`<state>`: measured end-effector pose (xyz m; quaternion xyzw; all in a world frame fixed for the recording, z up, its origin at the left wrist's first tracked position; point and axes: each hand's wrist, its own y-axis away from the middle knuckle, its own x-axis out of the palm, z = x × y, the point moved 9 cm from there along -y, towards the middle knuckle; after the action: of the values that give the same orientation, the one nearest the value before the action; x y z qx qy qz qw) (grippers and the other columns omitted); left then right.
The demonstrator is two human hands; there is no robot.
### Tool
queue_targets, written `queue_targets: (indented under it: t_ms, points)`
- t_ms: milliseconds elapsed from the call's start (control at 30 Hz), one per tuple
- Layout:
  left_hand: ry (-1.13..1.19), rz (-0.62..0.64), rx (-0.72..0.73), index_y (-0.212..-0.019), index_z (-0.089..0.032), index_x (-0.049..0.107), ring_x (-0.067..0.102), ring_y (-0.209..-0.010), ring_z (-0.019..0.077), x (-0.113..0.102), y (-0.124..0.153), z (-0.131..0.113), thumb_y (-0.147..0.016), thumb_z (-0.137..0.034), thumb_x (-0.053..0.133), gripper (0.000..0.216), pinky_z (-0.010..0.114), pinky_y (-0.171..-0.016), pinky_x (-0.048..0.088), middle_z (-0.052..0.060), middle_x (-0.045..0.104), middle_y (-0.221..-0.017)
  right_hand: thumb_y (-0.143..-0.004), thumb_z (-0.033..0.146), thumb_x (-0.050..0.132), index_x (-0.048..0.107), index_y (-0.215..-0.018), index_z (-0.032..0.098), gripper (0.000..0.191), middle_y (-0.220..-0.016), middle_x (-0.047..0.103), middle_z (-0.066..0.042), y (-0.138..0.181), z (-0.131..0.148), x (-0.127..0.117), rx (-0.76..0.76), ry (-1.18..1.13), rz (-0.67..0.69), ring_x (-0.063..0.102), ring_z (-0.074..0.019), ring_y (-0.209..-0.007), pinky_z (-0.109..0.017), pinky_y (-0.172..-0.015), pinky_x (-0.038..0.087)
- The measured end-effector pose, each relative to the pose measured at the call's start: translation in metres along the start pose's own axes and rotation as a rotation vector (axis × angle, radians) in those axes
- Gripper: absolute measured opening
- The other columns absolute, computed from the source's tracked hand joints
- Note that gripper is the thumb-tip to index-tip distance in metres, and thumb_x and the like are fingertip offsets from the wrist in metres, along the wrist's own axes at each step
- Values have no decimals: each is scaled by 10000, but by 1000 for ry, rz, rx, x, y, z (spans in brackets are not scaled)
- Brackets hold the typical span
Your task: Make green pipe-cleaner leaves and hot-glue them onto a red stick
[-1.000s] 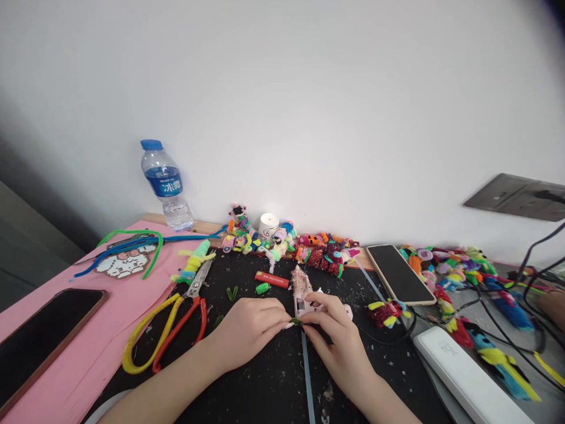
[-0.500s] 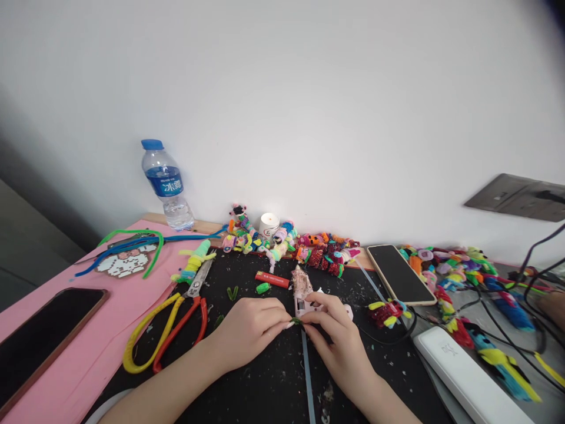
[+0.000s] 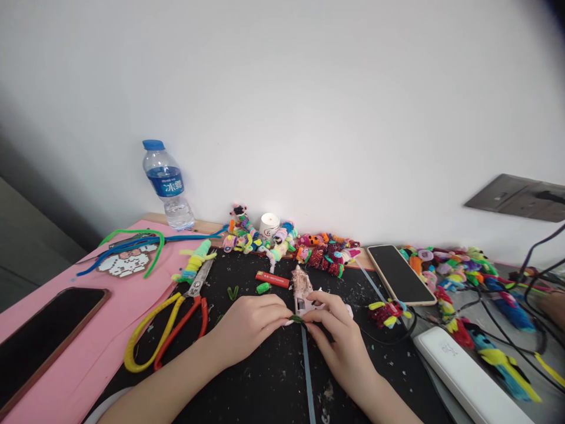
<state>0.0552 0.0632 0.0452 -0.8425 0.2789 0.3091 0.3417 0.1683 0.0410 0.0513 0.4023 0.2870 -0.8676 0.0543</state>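
Note:
My left hand and my right hand meet over the black mat, fingertips pinched together on a small green pipe-cleaner piece. Just behind the fingers lies a pink hot glue gun, with a clear glue stick running toward me from under my hands. Both hands have closed fingers.
Yellow-and-red scissors lie left of my hands. A phone rests on pink paper; another phone sits at right. A water bottle, a candle, rows of pipe-cleaner figures, a white power bank and cables surround the mat.

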Motion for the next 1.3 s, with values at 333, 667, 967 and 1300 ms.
queue_targets:
  t_ms: [333, 667, 967, 1300]
  points:
    - [-34, 6, 49, -945, -168, 632, 595, -800, 128, 0, -1, -4, -912, -178, 405, 230, 217, -728, 460, 41, 650, -884, -831, 117, 514, 615, -870, 209, 142, -1064, 554, -93, -1, 1, -2, -7, 37, -23, 532, -217, -991, -364, -817, 476]
    - [-73, 30, 36, -930, -171, 628, 595, -785, 128, 3, 1, -4, -911, -165, 391, 238, 220, -711, 458, 36, 651, -880, -829, 113, 517, 622, -870, 213, 151, -1059, 554, -88, -1, 0, -1, -1, 31, -15, 534, -214, -985, -362, -820, 477]
    - [-8, 14, 25, -968, -168, 621, 595, -820, 136, 0, 0, -2, -917, -189, 393, 235, 228, -739, 460, 48, 650, -910, -822, 122, 522, 625, -859, 213, 142, -1057, 563, -89, -1, -1, -2, 12, 25, -12, 554, -215, -968, -356, -802, 489]
    - [3, -3, -29, -1045, -186, 595, 595, -872, 151, 0, 0, 2, -880, -225, 486, 202, 244, -782, 462, 46, 641, -974, -837, 126, 506, 615, -875, 206, 140, -1081, 553, -98, 0, 8, -1, -53, 89, 6, 546, -217, -982, -356, -802, 493]
